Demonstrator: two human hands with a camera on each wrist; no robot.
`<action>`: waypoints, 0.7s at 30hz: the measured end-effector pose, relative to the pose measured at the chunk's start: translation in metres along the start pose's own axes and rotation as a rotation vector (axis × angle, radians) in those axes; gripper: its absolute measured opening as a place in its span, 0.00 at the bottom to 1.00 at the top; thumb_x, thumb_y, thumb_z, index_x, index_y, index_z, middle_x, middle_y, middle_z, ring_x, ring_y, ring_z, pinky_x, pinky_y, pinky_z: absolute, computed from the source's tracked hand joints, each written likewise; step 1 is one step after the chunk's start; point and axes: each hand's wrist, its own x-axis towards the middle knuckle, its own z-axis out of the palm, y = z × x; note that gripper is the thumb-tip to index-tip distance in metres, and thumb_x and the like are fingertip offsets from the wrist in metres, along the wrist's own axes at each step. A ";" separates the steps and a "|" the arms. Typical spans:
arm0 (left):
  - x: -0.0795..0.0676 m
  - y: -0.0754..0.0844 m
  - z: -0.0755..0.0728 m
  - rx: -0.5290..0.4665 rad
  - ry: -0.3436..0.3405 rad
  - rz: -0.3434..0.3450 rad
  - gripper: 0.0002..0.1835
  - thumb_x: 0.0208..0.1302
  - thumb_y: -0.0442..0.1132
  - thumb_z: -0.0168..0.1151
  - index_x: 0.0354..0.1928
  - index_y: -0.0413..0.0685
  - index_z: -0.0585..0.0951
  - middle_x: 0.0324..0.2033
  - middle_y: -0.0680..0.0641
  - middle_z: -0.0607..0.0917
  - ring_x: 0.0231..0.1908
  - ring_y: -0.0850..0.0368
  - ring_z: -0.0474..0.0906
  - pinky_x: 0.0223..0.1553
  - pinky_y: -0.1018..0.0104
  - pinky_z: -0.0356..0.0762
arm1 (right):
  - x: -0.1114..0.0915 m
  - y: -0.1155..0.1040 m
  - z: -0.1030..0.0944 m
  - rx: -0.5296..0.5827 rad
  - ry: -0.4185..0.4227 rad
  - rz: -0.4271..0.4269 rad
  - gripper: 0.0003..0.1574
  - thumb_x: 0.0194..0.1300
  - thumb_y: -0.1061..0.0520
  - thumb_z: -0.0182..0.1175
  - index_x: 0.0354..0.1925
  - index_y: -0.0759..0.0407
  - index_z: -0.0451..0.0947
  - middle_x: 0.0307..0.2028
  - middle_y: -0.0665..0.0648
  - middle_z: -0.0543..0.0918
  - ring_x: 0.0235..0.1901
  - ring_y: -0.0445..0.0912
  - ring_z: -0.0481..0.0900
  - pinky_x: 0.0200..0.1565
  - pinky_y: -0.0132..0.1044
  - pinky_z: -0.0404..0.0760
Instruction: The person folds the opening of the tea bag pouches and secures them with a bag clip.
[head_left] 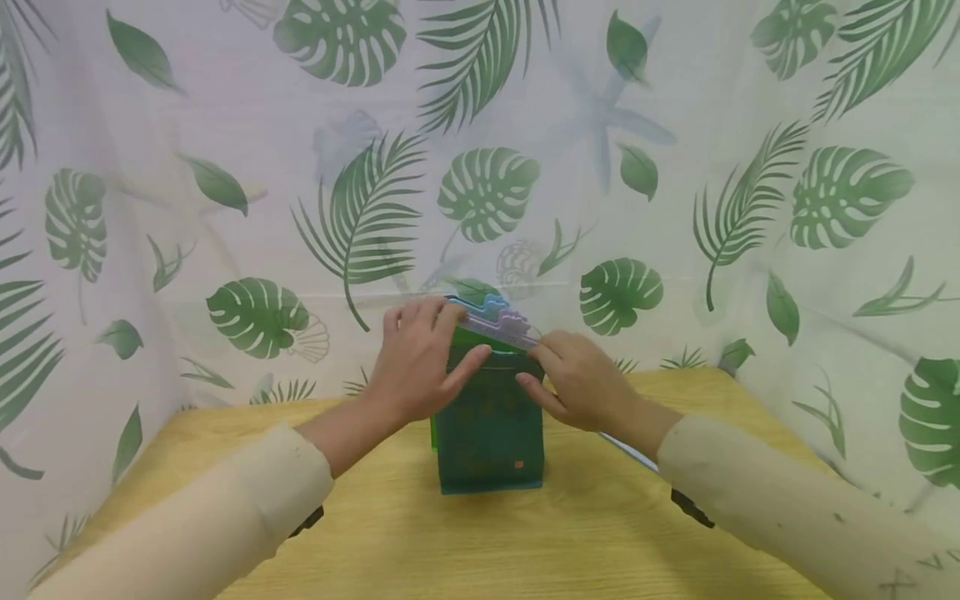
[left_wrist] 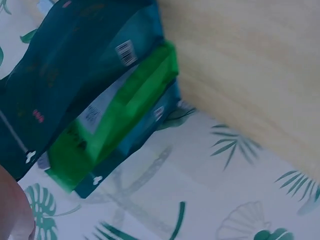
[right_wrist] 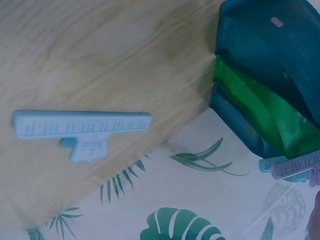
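A dark teal pouch (head_left: pixel 491 425) stands upright on the table in front of me. My left hand (head_left: pixel 423 354) holds its top at the left, thumb laid across the front near the rim. At the top right corner my right hand (head_left: pixel 588 379) grips the same pouch between fingers and thumb. Close behind stand a bright green pouch (left_wrist: pixel 115 120) and another teal pouch (left_wrist: pixel 142 132). A purple bag clip (head_left: pixel 498 327) spans the green pouch's top, and a light blue bag clip (head_left: pixel 480 305) sits just behind it. The fingertips behind the front pouch are partly hidden.
Another light blue bag clip (right_wrist: pixel 82 125) lies on the wooden table (head_left: pixel 360 517) to the right, mostly covered by my right arm in the head view. A white curtain with leaf prints (head_left: pixel 525 108) hangs behind the table and along its sides.
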 end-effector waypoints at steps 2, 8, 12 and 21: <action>0.011 0.004 -0.002 0.016 -0.098 0.027 0.23 0.73 0.61 0.50 0.49 0.50 0.80 0.48 0.48 0.82 0.51 0.46 0.74 0.53 0.44 0.64 | 0.004 0.001 0.001 -0.018 0.013 -0.041 0.22 0.74 0.49 0.52 0.29 0.63 0.76 0.25 0.56 0.77 0.25 0.50 0.74 0.31 0.45 0.76; 0.032 0.013 -0.002 0.007 -0.404 0.012 0.29 0.78 0.63 0.36 0.51 0.58 0.85 0.48 0.53 0.88 0.50 0.53 0.81 0.50 0.47 0.66 | 0.010 0.002 0.003 -0.084 0.034 -0.101 0.12 0.62 0.59 0.62 0.23 0.59 0.75 0.21 0.53 0.74 0.21 0.48 0.72 0.25 0.42 0.70; 0.034 0.013 -0.001 -0.019 -0.419 0.011 0.26 0.79 0.59 0.38 0.41 0.57 0.86 0.38 0.54 0.88 0.44 0.53 0.83 0.50 0.46 0.71 | 0.011 0.003 0.000 -0.065 0.027 -0.110 0.20 0.72 0.52 0.52 0.26 0.59 0.78 0.24 0.53 0.77 0.24 0.49 0.74 0.27 0.42 0.70; 0.030 0.009 0.002 -0.060 -0.434 0.093 0.20 0.77 0.54 0.48 0.31 0.52 0.78 0.26 0.53 0.78 0.29 0.57 0.77 0.32 0.60 0.75 | 0.003 0.005 -0.003 0.182 -0.171 0.057 0.12 0.75 0.57 0.51 0.36 0.61 0.78 0.30 0.53 0.75 0.32 0.46 0.70 0.36 0.40 0.74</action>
